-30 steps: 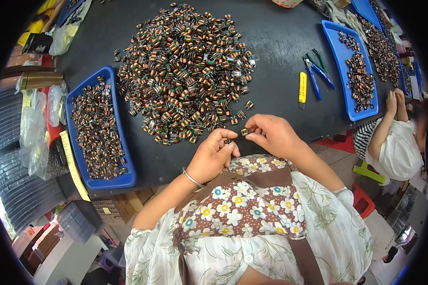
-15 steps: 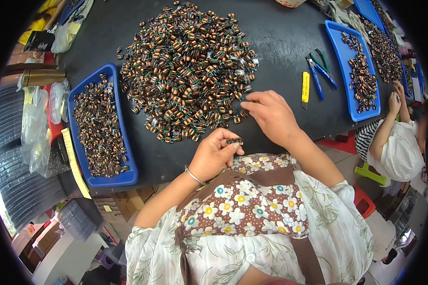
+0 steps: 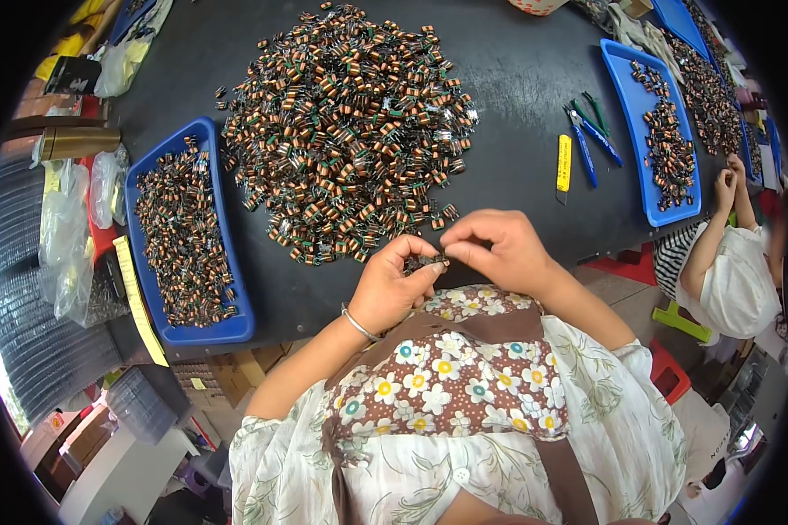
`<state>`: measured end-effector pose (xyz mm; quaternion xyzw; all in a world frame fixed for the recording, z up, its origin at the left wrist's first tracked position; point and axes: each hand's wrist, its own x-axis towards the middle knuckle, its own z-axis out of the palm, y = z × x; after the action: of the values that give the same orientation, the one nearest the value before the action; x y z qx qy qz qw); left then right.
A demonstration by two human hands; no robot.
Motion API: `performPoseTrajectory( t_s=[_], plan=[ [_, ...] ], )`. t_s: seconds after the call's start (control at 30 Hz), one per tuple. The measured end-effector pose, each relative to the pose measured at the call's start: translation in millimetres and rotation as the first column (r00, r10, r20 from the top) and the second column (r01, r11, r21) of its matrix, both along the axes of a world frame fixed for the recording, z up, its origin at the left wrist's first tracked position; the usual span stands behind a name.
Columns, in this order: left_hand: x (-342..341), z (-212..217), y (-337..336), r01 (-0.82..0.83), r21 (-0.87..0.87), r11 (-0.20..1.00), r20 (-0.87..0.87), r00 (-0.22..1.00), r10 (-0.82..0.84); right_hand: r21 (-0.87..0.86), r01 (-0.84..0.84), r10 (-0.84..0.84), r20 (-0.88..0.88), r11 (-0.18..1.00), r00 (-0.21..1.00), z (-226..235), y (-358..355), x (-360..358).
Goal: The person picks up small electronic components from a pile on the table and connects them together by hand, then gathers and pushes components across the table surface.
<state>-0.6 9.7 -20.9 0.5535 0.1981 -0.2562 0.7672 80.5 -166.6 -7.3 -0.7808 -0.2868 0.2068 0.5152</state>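
Observation:
My left hand (image 3: 392,282) is closed in front of my apron, with small copper-wound coils (image 3: 429,262) pinched between thumb and fingers; how many is hidden. My right hand (image 3: 501,251) is bent close beside it, thumb and forefinger pressed together almost at the coils. What lies between those right fingertips is too small to tell. Just beyond both hands rises a large heap of coils (image 3: 350,131), copper windings with dark and green parts, on the black table (image 3: 517,105). A few loose coils lie at its near right edge.
A blue tray (image 3: 247,306) of coils stands left, another blue tray (image 3: 690,210) right. A yellow box cutter (image 3: 563,162), blue-handled pliers (image 3: 584,153) and a green-handled tool (image 3: 597,112) lie between heap and right tray. At far right, another person (image 3: 731,271) works by more coils.
My right hand has come from the heap's near edge toward my left hand, its fingers now pinched by the held coils. My left hand stays nearly in place.

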Motion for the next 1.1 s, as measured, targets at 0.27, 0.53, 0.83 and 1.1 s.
performPoseTrajectory(
  t_s=[0.27,0.53,0.83,1.1],
  plan=[
    [-3,0,0,-0.072,-0.008,0.997,-0.008,0.997,0.072,-0.118,0.042,0.006,0.375,0.992,0.927,-28,0,18],
    [-3,-6,0,-0.037,0.126,0.991,0.147,0.989,0.018,0.026,-0.108,0.11,-0.099,0.994,0.989,6,2,1],
    [-3,2,1,-0.053,0.092,0.994,0.067,0.997,0.046,-0.178,0.124,-0.055,0.35,0.976,0.935,-21,14,6],
    [-3,-1,5,-0.078,0.081,0.994,0.038,0.996,0.076,-0.018,-0.002,-0.001,-0.154,1.0,0.988,-1,4,-3]
  ],
)
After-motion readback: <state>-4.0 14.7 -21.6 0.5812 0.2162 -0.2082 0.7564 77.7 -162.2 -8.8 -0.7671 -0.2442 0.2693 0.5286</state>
